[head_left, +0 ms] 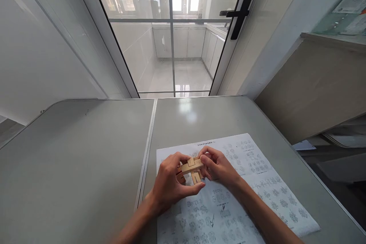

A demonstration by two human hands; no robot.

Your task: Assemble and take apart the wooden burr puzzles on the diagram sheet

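Observation:
Both hands hold a wooden interlocking puzzle [192, 165] made of notched pale and reddish-brown blocks, raised over a printed sheet. My left hand [171, 179] curls round its left side, thumb stretched along the near edge and fingers over the top. On the right side, the fingertips and thumb of my right hand [215, 163] pinch the end of a pale block. Part of the puzzle is hidden behind the fingers. Beneath the hands lies the large white instruction sheet [268, 190], covered in small line drawings of block assemblies.
The grey folding table [85, 160] has a pale seam [147, 141] running front to back. Beyond its far edge stands a glass door [171, 57] with a black handle [240, 15]. A shelf unit [314, 80] is close on the right.

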